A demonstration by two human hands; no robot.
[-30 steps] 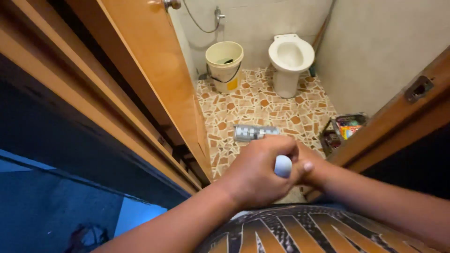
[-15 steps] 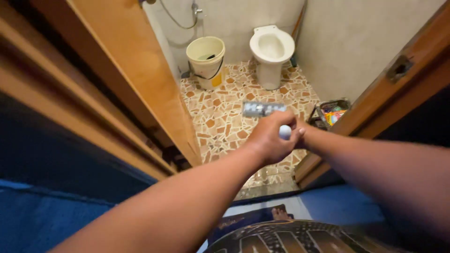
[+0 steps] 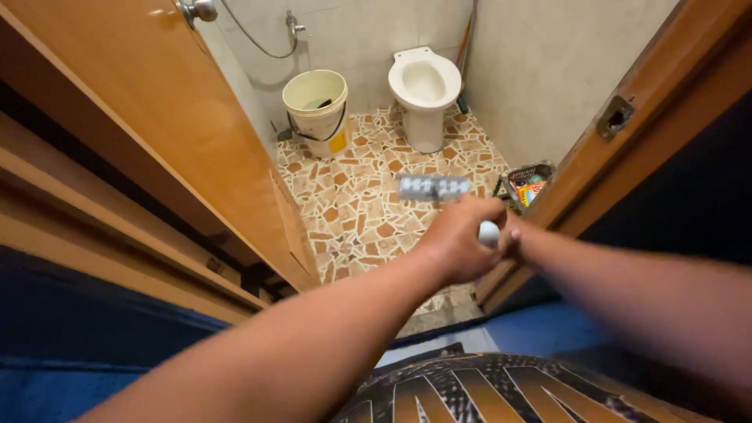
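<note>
a: what differs from half a second ago?

b: the view sits a touch further left, so more of the orange wooden door [image 3: 180, 117] and its metal knob [image 3: 200, 10] shows. both hands have slid slightly right and down against the floor, and are still joined on the same tool.

a: how are the fingers set?

b: the left hand [image 3: 458, 239] is curled tight round a pale, rounded handle end [image 3: 489, 232], fingers pressed together. the right hand [image 3: 513, 235] meets it from the other side, mostly hidden, so i cannot tell how its fingers lie. the handle runs away from the hands to a flat grey brush head [image 3: 433, 187] that hangs over the bathroom floor, blurred.

a: containers?

b: a cream plastic bucket [image 3: 317, 110] with a dark bail handle stands in the far left corner beside the toilet [image 3: 424, 88]; something dark and small lies inside, too small to tell. a low wire basket [image 3: 523, 177] sits against the right wall by the door frame, holding colourful packets.

a: surfaces?

b: the floor [image 3: 360, 211] is glossy broken-tile mosaic in brown, tan and cream. the walls are pale and matte, the toilet smooth white ceramic, and a thin hose [image 3: 254, 43] hangs from a tap on the back wall.
</note>
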